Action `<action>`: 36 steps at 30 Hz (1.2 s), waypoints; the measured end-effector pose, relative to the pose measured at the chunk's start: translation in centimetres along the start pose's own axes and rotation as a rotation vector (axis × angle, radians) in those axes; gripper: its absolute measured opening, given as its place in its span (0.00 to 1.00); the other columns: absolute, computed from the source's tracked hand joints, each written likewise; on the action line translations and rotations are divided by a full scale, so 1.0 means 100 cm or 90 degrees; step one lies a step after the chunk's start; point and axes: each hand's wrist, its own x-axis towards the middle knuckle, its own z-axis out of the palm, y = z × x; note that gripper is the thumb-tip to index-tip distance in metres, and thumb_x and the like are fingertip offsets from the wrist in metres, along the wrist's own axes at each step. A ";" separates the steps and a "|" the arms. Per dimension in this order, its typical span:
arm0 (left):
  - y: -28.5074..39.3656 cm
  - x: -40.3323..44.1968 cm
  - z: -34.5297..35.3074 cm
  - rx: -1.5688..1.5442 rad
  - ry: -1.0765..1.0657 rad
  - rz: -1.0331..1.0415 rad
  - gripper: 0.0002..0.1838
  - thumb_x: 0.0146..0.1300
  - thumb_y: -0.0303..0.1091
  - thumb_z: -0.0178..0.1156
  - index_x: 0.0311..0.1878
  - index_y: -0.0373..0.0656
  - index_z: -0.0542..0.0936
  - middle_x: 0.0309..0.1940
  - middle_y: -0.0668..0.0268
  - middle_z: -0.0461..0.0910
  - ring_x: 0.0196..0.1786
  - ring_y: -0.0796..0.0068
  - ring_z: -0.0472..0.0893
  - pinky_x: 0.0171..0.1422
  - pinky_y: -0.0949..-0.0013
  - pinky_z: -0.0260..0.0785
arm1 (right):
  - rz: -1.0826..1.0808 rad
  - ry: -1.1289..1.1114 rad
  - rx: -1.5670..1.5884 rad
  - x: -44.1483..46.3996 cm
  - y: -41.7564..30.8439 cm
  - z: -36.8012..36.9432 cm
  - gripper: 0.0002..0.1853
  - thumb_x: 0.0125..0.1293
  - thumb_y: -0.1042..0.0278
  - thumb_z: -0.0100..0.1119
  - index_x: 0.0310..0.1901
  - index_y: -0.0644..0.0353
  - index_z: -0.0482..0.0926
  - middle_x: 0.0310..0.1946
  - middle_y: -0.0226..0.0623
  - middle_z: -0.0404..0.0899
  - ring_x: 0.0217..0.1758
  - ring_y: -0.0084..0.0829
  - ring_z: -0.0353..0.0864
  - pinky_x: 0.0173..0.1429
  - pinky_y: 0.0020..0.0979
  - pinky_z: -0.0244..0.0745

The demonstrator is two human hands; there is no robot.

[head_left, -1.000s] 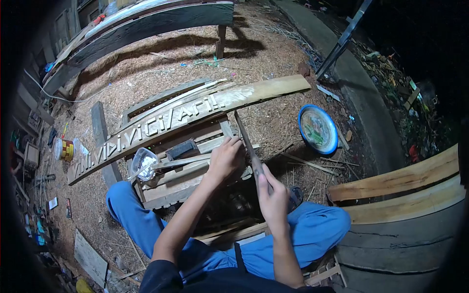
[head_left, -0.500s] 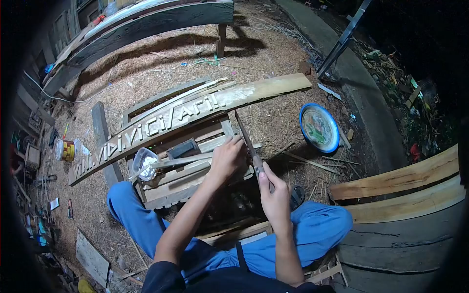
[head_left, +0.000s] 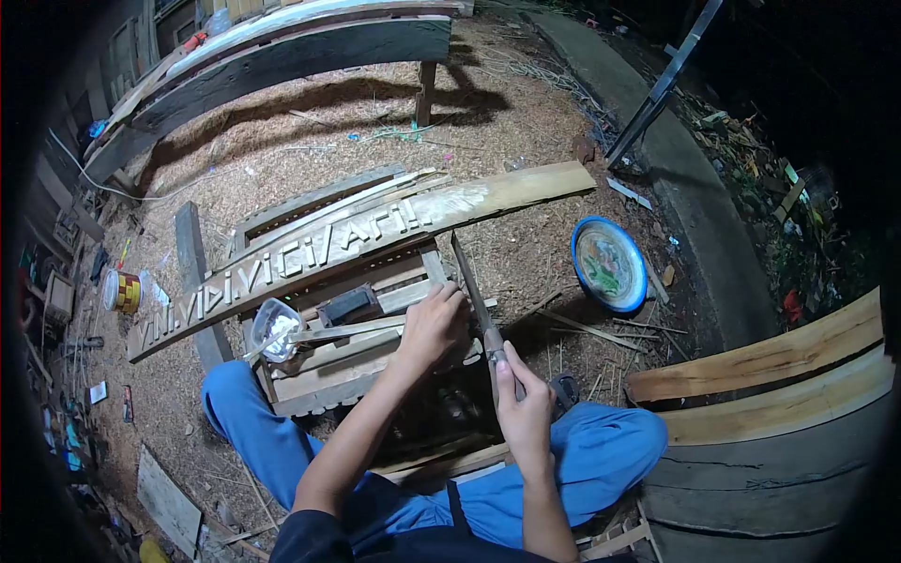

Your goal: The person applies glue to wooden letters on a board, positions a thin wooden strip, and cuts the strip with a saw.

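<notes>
My right hand [head_left: 526,399] is closed round the handle end of a long-bladed tool [head_left: 477,291], whose narrow dark blade points away from me. Whether it is a saw or a knife I cannot tell. My left hand [head_left: 435,324] is pinched closed just left of the blade; its fingers hide whatever they hold. Beyond both hands a long wooden board [head_left: 526,186] lies slantwise, with raised wooden letters [head_left: 310,255] fixed or laid along it. Under the board is a slatted wooden stand [head_left: 324,385], bearing a clear tub [head_left: 278,328] of white paste and a dark block [head_left: 347,308].
A blue-rimmed basin [head_left: 610,265] stands on the shavings to the right. Pale planks [head_left: 779,399] lie at the lower right. A heavy wooden bench [head_left: 291,70] crosses the back, and a yellow-patterned bucket [head_left: 123,292] stands at the left.
The view has shifted slightly, so the board and basin sit a little differently in it. Both hands keep nearly the same places and grips.
</notes>
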 end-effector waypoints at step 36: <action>0.011 -0.002 0.002 0.041 -0.006 -0.049 0.21 0.51 0.30 0.70 0.50 0.40 0.79 0.48 0.61 0.77 0.54 0.56 0.79 0.45 0.54 0.80 | 0.090 -0.065 0.002 0.009 -0.017 -0.009 0.19 0.79 0.65 0.57 0.63 0.70 0.80 0.51 0.62 0.86 0.53 0.45 0.90 0.57 0.38 0.80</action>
